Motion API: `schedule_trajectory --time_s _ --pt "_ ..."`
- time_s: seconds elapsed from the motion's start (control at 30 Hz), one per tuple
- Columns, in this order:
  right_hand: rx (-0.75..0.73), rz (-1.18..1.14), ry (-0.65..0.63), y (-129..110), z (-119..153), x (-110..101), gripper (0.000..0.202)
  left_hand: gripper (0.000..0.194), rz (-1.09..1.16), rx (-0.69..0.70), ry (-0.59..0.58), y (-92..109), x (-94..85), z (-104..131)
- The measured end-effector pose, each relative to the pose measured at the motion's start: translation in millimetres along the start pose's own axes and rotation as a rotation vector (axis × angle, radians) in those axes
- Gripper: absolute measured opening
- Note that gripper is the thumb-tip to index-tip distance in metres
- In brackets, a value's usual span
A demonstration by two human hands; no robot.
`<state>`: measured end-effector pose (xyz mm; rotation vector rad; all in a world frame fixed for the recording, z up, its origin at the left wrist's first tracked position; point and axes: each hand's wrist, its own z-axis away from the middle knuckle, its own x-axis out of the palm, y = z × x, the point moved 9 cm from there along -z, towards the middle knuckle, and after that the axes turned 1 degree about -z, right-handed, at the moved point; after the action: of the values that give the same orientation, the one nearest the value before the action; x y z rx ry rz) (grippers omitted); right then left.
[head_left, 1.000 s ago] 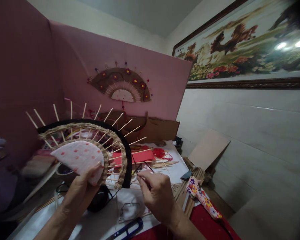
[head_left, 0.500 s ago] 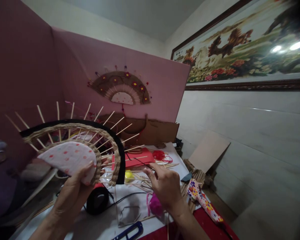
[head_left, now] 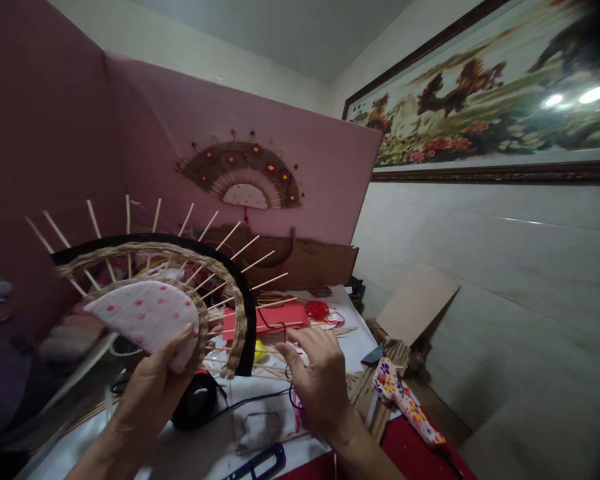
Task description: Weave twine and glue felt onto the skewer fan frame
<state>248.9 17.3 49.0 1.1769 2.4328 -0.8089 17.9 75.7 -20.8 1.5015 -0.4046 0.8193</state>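
Observation:
My left hand (head_left: 153, 387) grips a half-round woven fan (head_left: 143, 317) at its white, red-dotted cloth centre, thumb in front and the other fingers mostly behind. Thin wooden sticks radiate out from the fan through a band of tan braided cord and a black outer band (head_left: 249, 333). Right of the fan, my right hand (head_left: 320, 383) is closed, thumb against bent fingers, on a thin black cord (head_left: 273, 324). This cord runs from the fan's edge to the fingers. A black cord roll (head_left: 196, 400) lies below the fan, its strand trailing right.
A finished-looking fan (head_left: 245, 170) hangs on the pink board (head_left: 325, 153). On the table lie red paper (head_left: 290, 313), red yarn (head_left: 319, 310), loose sticks and a blue-handled tool (head_left: 265, 461). A flower-patterned glue gun (head_left: 405, 403) rests at the right.
The fan has shifted slightly right and tilted a little. My right hand has moved a bit left and down, and the black cord by its fingers now hangs in a slack loop.

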Motion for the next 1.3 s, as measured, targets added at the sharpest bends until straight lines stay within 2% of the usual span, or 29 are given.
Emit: schedule_trajectory --time_s 0.13,0.23,0.47,0.6,0.67,0.77,0.9,1.13,1.3 --pt "0.071 0.079 0.039 2.2 4.2 8.0 0.003 0.015 0.03 -0.027 0.022 -11.0 3.8 8.2" --pt "0.019 0.061 0.012 -4.1 6.7 14.5 0.01 0.017 0.045 -0.056 0.005 -18.4 7.0 11.6" --pt "-0.061 -0.244 0.005 -16.4 15.5 14.3 0.02 0.016 0.047 -0.045 0.029 -17.2 7.5 12.1" --pt "0.075 -0.4 -0.106 -9.9 15.4 24.6 0.018 0.016 0.058 -0.029 0.008 -14.9 8.9 12.5" --pt "0.144 -0.376 -0.188 -7.4 16.0 30.9 0.015 0.015 0.063 -0.028 0.014 -15.3 7.2 12.9" --pt "0.102 -0.257 -0.232 -14.5 16.3 30.7 0.017 0.014 0.036 -0.035 0.022 -17.2 5.8 13.8" --pt "0.018 -0.171 -0.204 -23.3 17.0 27.2 0.016 0.013 0.025 -0.045 -0.028 -19.2 11.6 15.2" --pt "0.062 -0.173 -0.136 -14.0 16.5 24.1 0.018 0.015 0.058 -0.02 0.011 -14.5 7.1 12.4" --pt "-0.041 -0.156 -0.112 -22.1 20.0 22.4 0.021 0.015 0.053 -0.046 0.009 -16.2 5.3 10.1"
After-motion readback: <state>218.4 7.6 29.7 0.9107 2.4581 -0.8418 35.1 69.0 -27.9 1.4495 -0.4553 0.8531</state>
